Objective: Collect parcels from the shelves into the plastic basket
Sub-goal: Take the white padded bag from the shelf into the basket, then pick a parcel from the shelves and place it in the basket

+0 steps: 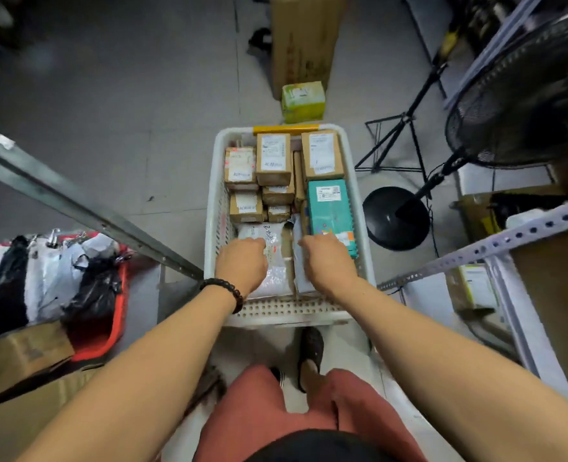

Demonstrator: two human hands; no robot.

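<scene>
Reaching into the plastic basket point(213, 201): my left hand point(240, 261) on bubble mailer point(277, 281), right hand point(329, 261) on grey mailer point(301, 283) (fingers curled under, can't tell either grip). Shoving could topple the stacked cardboard boxes point(273, 158).

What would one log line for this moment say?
left hand: on bubble mailer | right hand: on grey parcel | basket: nearly full

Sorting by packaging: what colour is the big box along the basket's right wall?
The box is teal with a white label, clearest in the head view.
</scene>
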